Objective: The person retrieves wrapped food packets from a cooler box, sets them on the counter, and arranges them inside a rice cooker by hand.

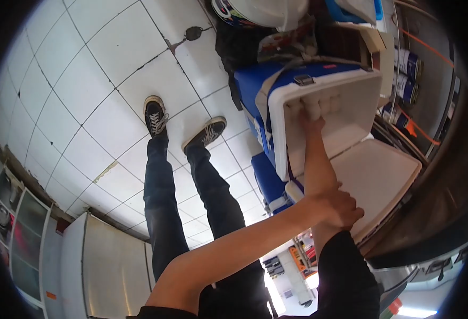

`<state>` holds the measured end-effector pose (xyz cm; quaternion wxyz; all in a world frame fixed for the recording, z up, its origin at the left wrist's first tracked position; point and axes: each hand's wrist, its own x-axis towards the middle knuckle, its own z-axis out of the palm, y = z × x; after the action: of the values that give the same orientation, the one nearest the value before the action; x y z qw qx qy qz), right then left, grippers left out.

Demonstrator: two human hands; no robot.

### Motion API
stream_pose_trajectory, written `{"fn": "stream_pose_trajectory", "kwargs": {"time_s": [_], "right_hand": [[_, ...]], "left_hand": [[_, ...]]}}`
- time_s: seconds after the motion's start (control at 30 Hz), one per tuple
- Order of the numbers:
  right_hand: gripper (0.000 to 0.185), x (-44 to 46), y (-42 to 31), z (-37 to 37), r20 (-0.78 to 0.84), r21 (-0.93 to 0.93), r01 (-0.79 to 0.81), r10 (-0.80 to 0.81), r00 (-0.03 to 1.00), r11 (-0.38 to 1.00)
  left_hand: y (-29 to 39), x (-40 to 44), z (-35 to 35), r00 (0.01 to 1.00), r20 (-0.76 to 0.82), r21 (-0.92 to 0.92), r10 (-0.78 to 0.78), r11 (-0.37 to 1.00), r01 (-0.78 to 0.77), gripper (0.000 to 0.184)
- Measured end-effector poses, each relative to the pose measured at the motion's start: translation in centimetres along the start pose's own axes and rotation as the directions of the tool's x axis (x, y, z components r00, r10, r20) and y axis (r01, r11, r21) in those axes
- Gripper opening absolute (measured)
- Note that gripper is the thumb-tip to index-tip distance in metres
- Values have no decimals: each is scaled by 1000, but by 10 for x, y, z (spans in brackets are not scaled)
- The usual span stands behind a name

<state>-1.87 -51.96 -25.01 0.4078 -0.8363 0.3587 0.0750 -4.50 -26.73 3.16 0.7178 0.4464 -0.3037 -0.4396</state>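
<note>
My right hand (312,125) reaches deep inside a blue and white cooler box (327,80) that lies with its mouth facing me. Its fingers are around a white rounded piece (312,110), partly hidden by the hand and shadow. Several similar white rounded pieces (330,103) sit in rows against the far inner wall; their exact kind is unclear. My left hand (343,208) is closed around my right forearm, near the elbow and the black sleeve. The cooler's white lid (377,178) hangs open on the right side.
A second blue cooler (270,181) stands beside the first. Above are a white container (268,13), bags and a blue-rimmed tub (377,10). Shelves with cans (408,64) line the right. My feet stand on white floor tiles (112,50); a metal-fronted cabinet (114,266) is at lower left.
</note>
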Motion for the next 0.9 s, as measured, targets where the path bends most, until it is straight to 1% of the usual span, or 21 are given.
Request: {"fn": "stream_pose_trajectory", "kwargs": {"time_s": [0.03, 0.07, 0.1, 0.17, 0.23, 0.3, 0.33, 0.37, 0.4, 0.43, 0.47, 0.5, 0.53, 0.57, 0.6, 0.63, 0.67, 0.7, 0.77, 0.83, 0.9], "right_hand": [[64, 0, 1, 0, 31, -265, 195, -194, 981, 944], [63, 8, 11, 1, 64, -264, 234, -225, 972, 936], [62, 17, 21, 1, 96, -260, 272, -255, 962, 927], [61, 30, 39, -2, 114, -140, 207, -191, 975, 968], [61, 45, 55, 2, 123, 27, 88, -91, 988, 996], [60, 65, 80, -2, 137, 148, -25, 5, 990, 989], [60, 77, 96, -4, 145, 191, -70, 43, 989, 979], [60, 95, 121, -7, 149, 210, -74, 43, 988, 975], [60, 121, 157, -12, 151, 207, -33, 2, 989, 978], [59, 161, 216, -22, 145, 179, 81, -108, 984, 980], [59, 161, 216, -24, 145, 96, 159, -172, 974, 983], [59, 156, 215, -27, 149, 10, 232, -230, 962, 973], [58, 125, 161, -16, 84, 214, -2, -16, 996, 977], [57, 95, 107, -6, 36, 464, -245, 258, 965, 851], [56, 66, 55, 6, -18, 684, -345, 489, 872, 642], [55, 41, 14, 12, -76, 849, -288, 643, 762, 442], [55, 22, -17, 19, -118, 930, -175, 713, 691, 323], [55, 23, -15, 17, -43, 945, -168, 616, 787, 280], [55, 25, -16, 15, 100, 964, -183, 372, 923, 194], [58, 32, -15, 21, 114, 863, -317, 460, 881, 393], [58, 36, -7, 22, 171, 736, -342, 329, 929, 584]], "left_hand": [[-14, -2, 0, 996, -55, -85, 71, 994, -76, 48], [-27, -7, 5, 984, -115, -174, 135, 973, -154, 45], [-36, -12, 12, 930, -334, -207, 156, 950, -234, 39], [-50, -27, 24, 693, -706, -211, 148, 889, -405, 26], [-80, -68, 13, 698, -690, -125, 192, 918, -376, 17], [-77, -130, 5, 655, -738, -208, -161, 978, 5, 22], [-77, -164, 8, 544, -815, -156, -199, 980, 125, 22], [-89, -193, 19, 399, -902, -16, -162, 939, 344, 21], [-95, -226, 32, 348, -901, -60, -258, 870, 489, 23], [-88, -255, 41, 293, -915, -12, -277, 745, 667, 25], [-97, -283, 63, 247, -928, 36, -279, 593, 805, 27], [-95, -306, 79, 198, -903, -31, -380, 520, 854, 27], [-94, -322, 98, 170, -895, -49, -411, 471, 881, 26], [-94, -334, 117, 138, -889, -67, -436, 421, 904, 25], [-94, -340, 129, 103, -881, -87, -462, 371, 924, 24], [-90, -340, 134, 130, -892, -41, -432, 366, 930, 23], [-88, -338, 137, 158, -903, 5, -399, 359, 933, 22], [-87, -336, 138, 187, -912, 51, -365, 351, 935, 21], [-93, -331, 140, 150, -911, 26, -385, 308, 951, 20], [-98, -328, 136, 130, -914, 18, -385, 282, 959, 19], [-98, -327, 137, 128, -910, 18, -395, 270, 963, 19]]}}
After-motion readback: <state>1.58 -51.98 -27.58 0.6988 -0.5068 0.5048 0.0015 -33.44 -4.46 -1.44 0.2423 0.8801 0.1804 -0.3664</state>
